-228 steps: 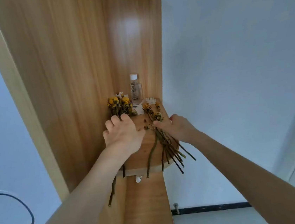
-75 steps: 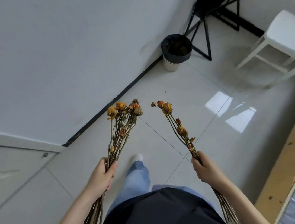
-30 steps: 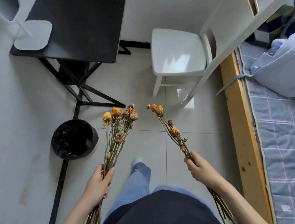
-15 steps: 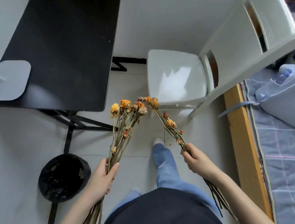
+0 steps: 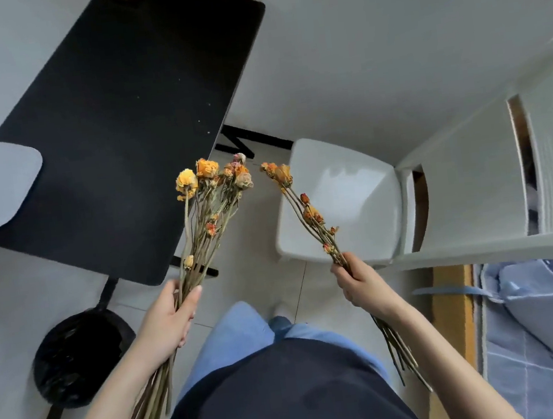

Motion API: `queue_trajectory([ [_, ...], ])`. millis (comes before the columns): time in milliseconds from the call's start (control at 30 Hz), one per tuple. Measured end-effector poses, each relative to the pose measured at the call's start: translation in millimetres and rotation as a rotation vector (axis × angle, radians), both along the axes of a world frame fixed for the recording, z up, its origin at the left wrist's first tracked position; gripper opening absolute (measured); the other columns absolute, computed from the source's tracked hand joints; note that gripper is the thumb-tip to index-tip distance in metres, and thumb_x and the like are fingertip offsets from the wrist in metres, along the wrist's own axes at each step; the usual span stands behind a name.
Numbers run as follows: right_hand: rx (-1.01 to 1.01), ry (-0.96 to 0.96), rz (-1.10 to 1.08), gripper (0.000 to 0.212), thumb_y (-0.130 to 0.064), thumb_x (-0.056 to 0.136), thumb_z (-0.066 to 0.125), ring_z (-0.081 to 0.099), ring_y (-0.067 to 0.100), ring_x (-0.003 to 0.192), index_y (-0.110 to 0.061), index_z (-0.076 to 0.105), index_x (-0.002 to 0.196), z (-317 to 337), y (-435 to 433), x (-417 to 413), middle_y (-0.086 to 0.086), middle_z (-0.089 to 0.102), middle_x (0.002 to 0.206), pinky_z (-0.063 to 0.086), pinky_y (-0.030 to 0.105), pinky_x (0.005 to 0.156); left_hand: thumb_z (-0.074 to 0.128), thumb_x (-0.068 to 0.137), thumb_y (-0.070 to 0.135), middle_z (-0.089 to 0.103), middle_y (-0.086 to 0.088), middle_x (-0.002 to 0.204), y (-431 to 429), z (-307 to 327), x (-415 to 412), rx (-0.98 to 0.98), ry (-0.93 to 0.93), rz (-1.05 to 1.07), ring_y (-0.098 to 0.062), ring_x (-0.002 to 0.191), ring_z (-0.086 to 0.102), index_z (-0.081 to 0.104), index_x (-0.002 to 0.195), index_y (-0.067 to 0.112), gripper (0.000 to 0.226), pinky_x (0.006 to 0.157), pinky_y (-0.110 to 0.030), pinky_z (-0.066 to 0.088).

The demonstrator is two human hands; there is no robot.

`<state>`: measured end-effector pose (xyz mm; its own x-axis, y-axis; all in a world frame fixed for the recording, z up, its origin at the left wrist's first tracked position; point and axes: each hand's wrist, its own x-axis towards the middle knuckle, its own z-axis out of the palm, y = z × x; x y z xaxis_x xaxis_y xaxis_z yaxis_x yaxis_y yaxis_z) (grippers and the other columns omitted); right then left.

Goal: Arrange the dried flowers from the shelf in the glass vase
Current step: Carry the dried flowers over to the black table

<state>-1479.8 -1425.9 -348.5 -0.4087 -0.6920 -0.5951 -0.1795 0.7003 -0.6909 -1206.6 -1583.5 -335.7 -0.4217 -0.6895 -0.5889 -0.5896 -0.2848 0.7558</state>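
Two bunches of dried flowers are held upright in front of the person: the left hand [image 5: 167, 320] grips the fuller bunch [image 5: 205, 217] around its stems, and the right hand [image 5: 363, 284] clutches the thinner bunch [image 5: 306, 212], the two well apart. Beyond them stand a black bin [image 5: 78, 356] on the floor, a black table [image 5: 113, 124] and a white chair [image 5: 346, 201].

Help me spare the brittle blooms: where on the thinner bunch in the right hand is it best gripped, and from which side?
On the thinner bunch, probably the bare stems just below the lowest bud, where the right hand grips it, closing across them from the side. Buds sit staggered up the upper length, while there the stems run bundled and bare.
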Motion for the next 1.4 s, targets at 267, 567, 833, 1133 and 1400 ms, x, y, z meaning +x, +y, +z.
queue_trajectory([
  [267, -0.010, -0.011, 0.090, 0.019, -0.024, 0.097, 0.039, 0.030, 0.014, 0.052, -0.014, 0.037, 0.082, -4, -89, -33, -0.003, 0.037, 0.062, 0.028, 0.034, 0.053, 0.050, 0.092, 0.032, 0.047, 0.005, 0.056, -69, -3, -25, -0.032, 0.035, 0.082, -0.004, 0.037, 0.037, 0.048, 0.084, 0.017, 0.017, 0.035, -0.020, 0.033],
  [567, -0.051, 0.047, 0.169, 0.021, -0.022, 0.097, 0.038, 0.030, 0.012, 0.048, -0.019, 0.034, 0.076, 7, -208, -42, -0.004, 0.036, 0.061, 0.029, 0.031, 0.049, 0.050, 0.093, 0.032, 0.046, 0.002, 0.060, -175, 9, -28, -0.060, 0.078, 0.159, -0.005, 0.038, 0.037, 0.049, 0.088, 0.017, 0.016, 0.036, -0.021, 0.033],
  [833, -0.073, 0.117, 0.376, 0.022, -0.026, 0.098, 0.038, 0.034, 0.019, 0.060, -0.015, 0.036, 0.080, 26, -302, -39, 0.004, 0.038, 0.067, 0.032, 0.036, 0.058, 0.050, 0.092, 0.032, 0.047, -0.001, 0.062, -215, 12, -31, -0.059, 0.054, 0.294, -0.004, 0.038, 0.039, 0.048, 0.087, 0.016, 0.017, 0.037, -0.019, 0.036],
  [1133, -0.094, 0.114, 0.485, 0.022, -0.027, 0.098, 0.042, 0.039, 0.012, 0.053, -0.024, 0.039, 0.077, 24, -403, -46, -0.004, 0.042, 0.061, 0.040, 0.033, 0.056, 0.050, 0.092, 0.031, 0.047, -0.002, 0.063, -271, 9, -41, -0.033, 0.086, 0.484, -0.005, 0.038, 0.038, 0.046, 0.086, 0.020, 0.013, 0.037, -0.017, 0.034],
  [1400, -0.029, 0.030, 0.662, 0.011, -0.029, 0.098, 0.042, 0.040, 0.008, 0.051, -0.024, 0.045, 0.089, 14, -508, -77, -0.001, 0.047, 0.067, 0.035, 0.013, 0.046, 0.049, 0.093, 0.031, 0.046, -0.002, 0.065, -320, 3, -87, -0.004, 0.055, 0.677, -0.005, 0.038, 0.036, 0.045, 0.091, 0.019, 0.012, 0.037, -0.016, 0.033],
])
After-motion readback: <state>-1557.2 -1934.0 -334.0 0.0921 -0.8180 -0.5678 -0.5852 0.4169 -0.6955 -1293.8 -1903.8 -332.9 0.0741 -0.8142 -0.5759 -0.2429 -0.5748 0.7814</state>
